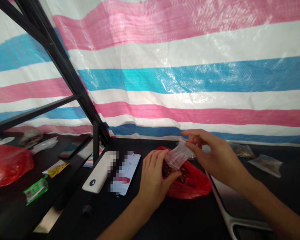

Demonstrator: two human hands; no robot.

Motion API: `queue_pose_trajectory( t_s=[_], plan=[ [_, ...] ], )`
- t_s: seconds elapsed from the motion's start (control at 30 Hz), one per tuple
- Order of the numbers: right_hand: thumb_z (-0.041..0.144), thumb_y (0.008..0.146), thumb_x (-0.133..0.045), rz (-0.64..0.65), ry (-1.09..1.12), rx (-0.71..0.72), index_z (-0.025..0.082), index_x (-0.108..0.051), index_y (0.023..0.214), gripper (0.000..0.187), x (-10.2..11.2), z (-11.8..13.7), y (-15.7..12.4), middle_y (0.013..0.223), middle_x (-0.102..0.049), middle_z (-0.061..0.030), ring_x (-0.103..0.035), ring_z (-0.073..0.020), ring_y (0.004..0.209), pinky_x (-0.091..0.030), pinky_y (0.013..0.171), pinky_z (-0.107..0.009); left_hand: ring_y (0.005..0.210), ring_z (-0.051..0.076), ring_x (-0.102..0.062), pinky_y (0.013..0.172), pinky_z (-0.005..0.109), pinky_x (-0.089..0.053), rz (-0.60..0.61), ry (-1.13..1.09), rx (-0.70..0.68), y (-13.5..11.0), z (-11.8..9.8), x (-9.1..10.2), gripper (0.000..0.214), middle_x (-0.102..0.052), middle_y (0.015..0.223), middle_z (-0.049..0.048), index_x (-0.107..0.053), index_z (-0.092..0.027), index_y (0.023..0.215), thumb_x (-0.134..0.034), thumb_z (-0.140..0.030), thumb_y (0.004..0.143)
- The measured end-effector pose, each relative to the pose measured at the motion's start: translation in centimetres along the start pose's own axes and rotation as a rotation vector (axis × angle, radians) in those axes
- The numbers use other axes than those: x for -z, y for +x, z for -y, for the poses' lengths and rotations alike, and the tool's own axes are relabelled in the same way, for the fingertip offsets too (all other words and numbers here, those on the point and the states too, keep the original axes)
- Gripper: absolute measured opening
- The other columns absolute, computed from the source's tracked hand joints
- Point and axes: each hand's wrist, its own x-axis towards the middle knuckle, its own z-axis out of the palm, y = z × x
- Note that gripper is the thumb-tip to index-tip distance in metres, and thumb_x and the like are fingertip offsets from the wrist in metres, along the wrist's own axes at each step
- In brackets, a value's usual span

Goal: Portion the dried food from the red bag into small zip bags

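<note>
A small clear plastic bag point(178, 154) is stretched between my two hands, above an open red plastic bag point(198, 186) holding small brown dried pieces point(183, 176). My left hand point(153, 173) curls around the clear bag's lower left end, fingertips behind it and thumb in front, low over the brown pieces. Higher up, my right hand point(212, 153) pinches the opposite end between thumb and fingers. Whether the clear bag has anything inside is hard to make out; it looks see-through.
Left of my hands lie a phone with a lit screen point(126, 176) and a white power bank-like device point(97, 176). A silver-edged dark panel point(237, 196) and filled clear packets point(266, 164) are at right. Across the frame post point(96, 136) sit another red bag point(10, 165) and snack wrappers point(36, 190).
</note>
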Motion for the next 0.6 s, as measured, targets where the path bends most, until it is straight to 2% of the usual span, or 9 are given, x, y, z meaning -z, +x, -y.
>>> queue_pose_trajectory(
  t_s=[0.07, 0.17, 0.23, 0.33, 0.43, 0.5, 0.6],
  plan=[
    [0.025, 0.090, -0.057, -0.060, -0.020, -0.083, 0.023, -0.066, 0.113, 0.025, 0.8, -1.8, 0.6, 0.082, -0.068, -0.0014, -0.065, -0.0162, 0.064, -0.052, 0.062, -0.028, 0.126, 0.032, -0.054, 0.106, 0.051, -0.047, -0.009, 0.019, 0.042, 0.0, 0.1, -0.1, 0.064, -0.059, 0.132, 0.0129, -0.050, -0.023, 0.137, -0.079, -0.034, 0.082],
    [0.026, 0.088, -0.057, -0.093, -0.100, -0.260, 0.021, -0.066, 0.115, 0.029, 1.9, -5.5, 1.2, 0.086, -0.069, -0.0030, -0.068, -0.0169, 0.063, -0.050, 0.057, -0.027, 0.125, 0.032, -0.055, 0.103, 0.053, -0.049, -0.041, 0.055, 0.196, 0.0, 0.5, -0.4, 0.050, -0.053, 0.134, 0.0175, -0.050, -0.019, 0.138, -0.065, -0.031, 0.092],
    [0.024, 0.088, -0.052, 0.003, -0.216, -0.340, 0.020, -0.065, 0.118, 0.033, 2.1, -8.0, 1.3, 0.084, -0.070, -0.0036, -0.068, -0.0182, 0.062, -0.049, 0.056, -0.027, 0.124, 0.032, -0.056, 0.101, 0.053, -0.050, -0.037, 0.038, 0.271, 0.0, 1.0, -0.6, 0.044, -0.055, 0.132, 0.0188, -0.050, -0.016, 0.136, -0.058, -0.027, 0.094],
    [0.021, 0.083, -0.054, 0.078, -0.280, -0.341, 0.017, -0.070, 0.102, 0.025, 1.6, -10.2, 1.1, 0.078, -0.070, -0.0062, -0.069, -0.0227, 0.067, -0.053, 0.064, -0.033, 0.114, 0.030, -0.064, 0.096, 0.050, -0.053, 0.042, -0.063, 0.345, 0.1, 1.8, -0.7, 0.040, -0.064, 0.118, 0.0152, -0.049, -0.015, 0.134, -0.051, -0.018, 0.094],
    [0.026, 0.085, -0.056, 0.088, -0.310, -0.295, 0.015, -0.071, 0.103, 0.026, 1.0, -10.2, 0.9, 0.095, -0.072, -0.0135, -0.070, -0.0284, 0.089, -0.054, 0.083, -0.041, 0.096, 0.025, -0.070, 0.087, 0.044, -0.055, 0.090, -0.192, 0.426, 0.3, 2.2, -0.7, 0.037, -0.070, 0.101, 0.0094, -0.051, -0.017, 0.130, -0.045, -0.014, 0.094],
    [0.030, 0.088, -0.055, 0.106, -0.317, -0.248, 0.016, -0.070, 0.111, 0.031, 1.3, -9.4, 0.6, 0.108, -0.070, -0.0150, -0.068, -0.0295, 0.099, -0.052, 0.091, -0.043, 0.093, 0.022, -0.070, 0.086, 0.040, -0.055, 0.028, -0.266, 0.426, 0.5, 2.1, -0.6, 0.033, -0.070, 0.099, 0.0074, -0.053, -0.019, 0.125, -0.044, -0.013, 0.094],
    [0.037, 0.091, -0.054, 0.218, -0.347, -0.171, 0.019, -0.071, 0.112, 0.032, 2.4, -8.5, 0.1, 0.107, -0.071, -0.0117, -0.069, -0.0281, 0.098, -0.052, 0.090, -0.042, 0.097, 0.020, -0.067, 0.089, 0.036, -0.053, -0.137, -0.336, 0.375, 0.7, 1.7, -0.3, 0.026, -0.068, 0.106, 0.0064, -0.056, -0.020, 0.117, -0.045, -0.014, 0.095]
  ],
)
